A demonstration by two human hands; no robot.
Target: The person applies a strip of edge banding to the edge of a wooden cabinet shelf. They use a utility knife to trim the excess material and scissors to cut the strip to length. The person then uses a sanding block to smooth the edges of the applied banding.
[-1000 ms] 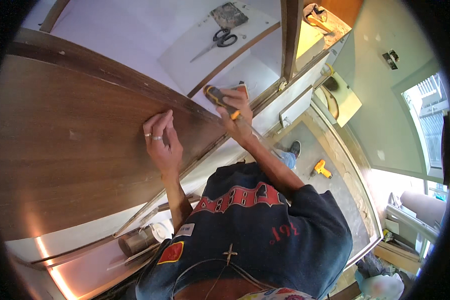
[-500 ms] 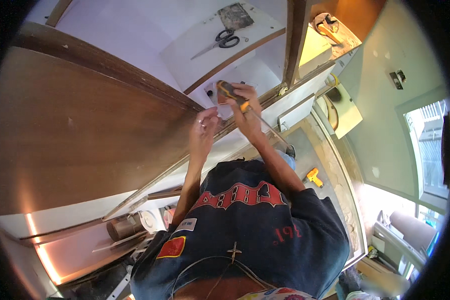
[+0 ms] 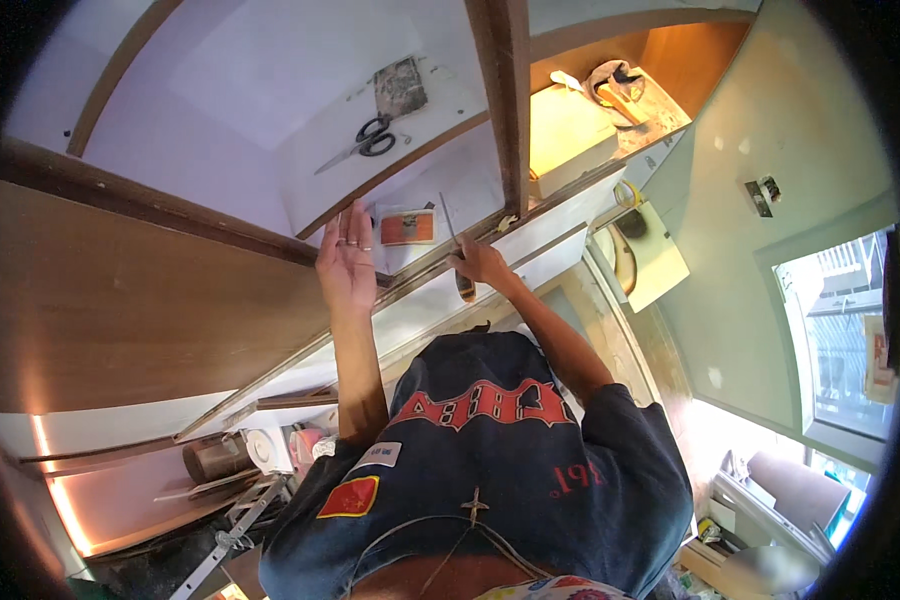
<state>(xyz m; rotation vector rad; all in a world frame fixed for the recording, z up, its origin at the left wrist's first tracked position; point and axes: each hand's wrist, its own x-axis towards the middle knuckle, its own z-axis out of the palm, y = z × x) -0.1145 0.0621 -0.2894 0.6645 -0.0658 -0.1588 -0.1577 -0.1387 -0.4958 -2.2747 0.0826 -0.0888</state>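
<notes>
My right hand [image 3: 484,263] is closed round the screwdriver [image 3: 464,284] at the cabinet's front edge. Its dark and yellow handle points down, and the thin shaft reaches up into the lower compartment. My left hand [image 3: 348,270] is open, palm up with fingers stretched, beside the brown-edged shelf; it holds nothing. Between the hands, a flat red-orange packet [image 3: 407,228] lies in that compartment. On the shelf above are black-handled scissors [image 3: 374,138] and a worn dark rectangular piece [image 3: 399,88]. The tip of the screwdriver touches nothing that I can make out.
A brown wood panel [image 3: 150,290] fills the left side. An upright brown divider [image 3: 505,110] separates the compartments. In the lit one at right lies an orange-handled tool [image 3: 622,101]. A yellow tape roll [image 3: 626,194] hangs below. A metal ladder [image 3: 228,540] stands at lower left.
The screwdriver has turned over: its shaft pointed down to the right and now points up. My left hand has moved away from the right and opened flat. The whole view has shifted.
</notes>
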